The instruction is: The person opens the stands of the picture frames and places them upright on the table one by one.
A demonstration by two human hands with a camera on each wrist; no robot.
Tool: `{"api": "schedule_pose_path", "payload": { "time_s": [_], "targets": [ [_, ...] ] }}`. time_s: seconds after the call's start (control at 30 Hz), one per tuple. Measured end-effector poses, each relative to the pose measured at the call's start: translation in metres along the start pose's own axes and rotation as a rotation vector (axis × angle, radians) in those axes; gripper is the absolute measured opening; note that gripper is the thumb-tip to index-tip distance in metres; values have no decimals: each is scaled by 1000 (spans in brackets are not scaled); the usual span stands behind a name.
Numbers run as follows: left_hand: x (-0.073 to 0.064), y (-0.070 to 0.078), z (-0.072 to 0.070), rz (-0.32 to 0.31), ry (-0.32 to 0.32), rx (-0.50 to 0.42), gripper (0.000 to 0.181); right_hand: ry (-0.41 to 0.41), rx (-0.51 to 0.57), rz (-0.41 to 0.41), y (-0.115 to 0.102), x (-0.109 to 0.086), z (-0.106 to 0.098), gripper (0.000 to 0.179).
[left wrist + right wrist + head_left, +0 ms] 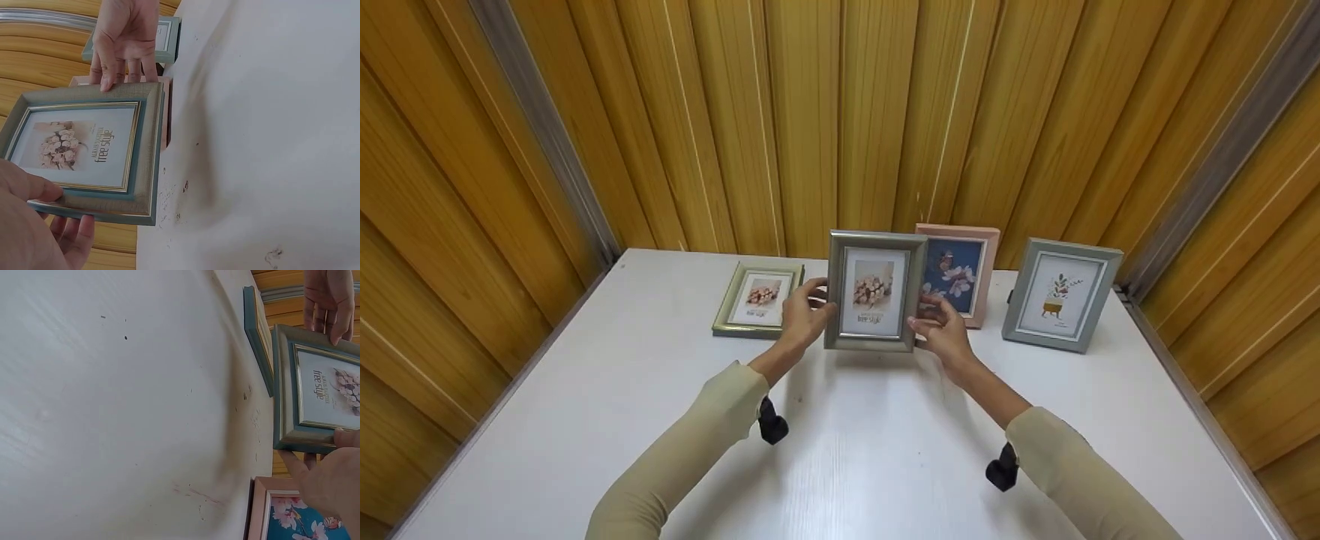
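Observation:
Both hands hold one picture frame (835,292) upright above the white table, its front turned to the head camera. Its border is gold-grey with blue-green edges, round a print of pale flowers reading "free style". My left hand (805,315) grips the left side, thumb on the front and fingers behind, as the left wrist view shows. On the opposite side my right hand (945,330) pinches the edge the same way. The held frame overlaps a pink frame (992,277) with a blossom picture behind it.
A similar gold-rimmed frame (725,304) leans low at the back left of the table (840,450). To the right stands a grey-green frame (1099,300) with a plant print. Wood-look panels (802,112) wall in the table's back and sides.

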State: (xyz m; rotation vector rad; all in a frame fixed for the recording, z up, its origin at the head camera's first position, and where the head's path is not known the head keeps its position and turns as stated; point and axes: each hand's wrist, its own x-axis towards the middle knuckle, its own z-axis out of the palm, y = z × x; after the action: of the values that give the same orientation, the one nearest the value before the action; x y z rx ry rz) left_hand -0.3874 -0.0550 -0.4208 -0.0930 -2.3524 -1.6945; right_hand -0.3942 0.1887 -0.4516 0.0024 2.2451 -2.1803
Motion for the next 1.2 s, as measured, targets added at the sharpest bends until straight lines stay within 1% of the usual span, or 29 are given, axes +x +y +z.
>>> {"api": "schedule_pose_path", "payload": {
  "time_s": [0.17, 0.27, 0.37, 0.5, 0.6, 0.67, 0.7, 0.83, 0.93, 1.07, 1.2],
  "targets": [
    [6, -9, 1, -2, 30, -5, 44, 11, 9, -20, 4, 6, 5, 50],
    [14, -15, 2, 4, 53, 0, 45, 49, -3, -49, 5, 11, 12, 48],
    [24, -21, 3, 0, 68, 5, 45, 109, -42, -92, 6, 17, 20, 45],
    [38, -29, 6, -19, 81, 17, 45, 202, -121, -155, 7, 26, 31, 41],
    [52, -35, 9, -6, 98, 23, 45, 253, -155, -187, 8, 34, 39, 38],
    [61, -39, 11, 0, 106, 23, 45, 271, -160, -198, 8, 40, 43, 37],
    [65, -40, 12, 2, 107, 22, 45, 272, -166, -196, 9, 44, 44, 37],
    [74, -45, 17, 10, 106, 0, 46, 260, -177, -185, 15, 51, 45, 39],
    [80, -50, 21, 48, 114, -13, 46, 237, -176, -191, 18, 56, 45, 43],
    [85, -56, 24, 86, 122, -9, 44, 197, -171, -172, 21, 59, 46, 51],
    [88, -60, 23, 99, 109, 7, 44, 173, -178, -136, 23, 60, 46, 55]
  ]
}}
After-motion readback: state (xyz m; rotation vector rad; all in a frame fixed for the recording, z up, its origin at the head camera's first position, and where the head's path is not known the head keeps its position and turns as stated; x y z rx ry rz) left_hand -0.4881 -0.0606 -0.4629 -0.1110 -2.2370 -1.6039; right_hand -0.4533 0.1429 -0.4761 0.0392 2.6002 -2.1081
